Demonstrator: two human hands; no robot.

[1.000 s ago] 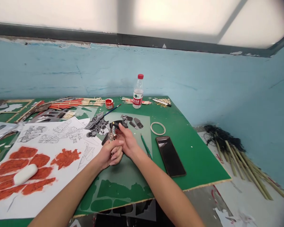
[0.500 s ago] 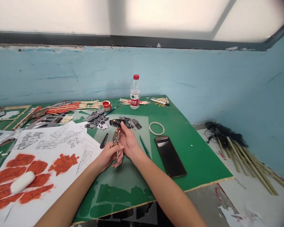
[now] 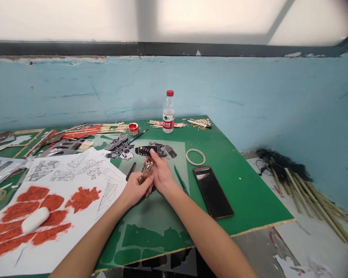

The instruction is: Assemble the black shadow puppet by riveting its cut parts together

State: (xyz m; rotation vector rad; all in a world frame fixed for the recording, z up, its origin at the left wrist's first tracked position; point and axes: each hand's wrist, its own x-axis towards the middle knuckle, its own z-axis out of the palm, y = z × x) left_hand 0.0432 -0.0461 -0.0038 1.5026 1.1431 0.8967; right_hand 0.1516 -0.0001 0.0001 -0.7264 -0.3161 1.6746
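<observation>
My left hand [image 3: 135, 190] is closed round the handles of a small metal plier-like tool [image 3: 146, 169], whose jaws point up and away. My right hand [image 3: 162, 175] lies right beside it, its thumb and forefinger reaching forward and pinching the near edge of a black patterned cutout [image 3: 164, 150]. That cutout lies flat on a translucent sheet [image 3: 159, 208] on the green board [image 3: 243, 181]. A black-and-white face cutout [image 3: 120, 146] sits just left of it, and a narrow black strip [image 3: 130, 172] lies left of my hands.
Right of my hands lie a green pen [image 3: 180, 179], a dark phone [image 3: 213, 191] and a tape ring [image 3: 195, 157]. A water bottle [image 3: 168, 114], red paint jar [image 3: 133, 128] and brush [image 3: 139, 136] stand behind. Red-painted paper [image 3: 46, 204] covers the left; bamboo sticks [image 3: 307, 200] lie on the right.
The black cutout, held up at the tool's jaws a second ago, now lies flat on the sheet. My left hand has lowered and tilted the tool.
</observation>
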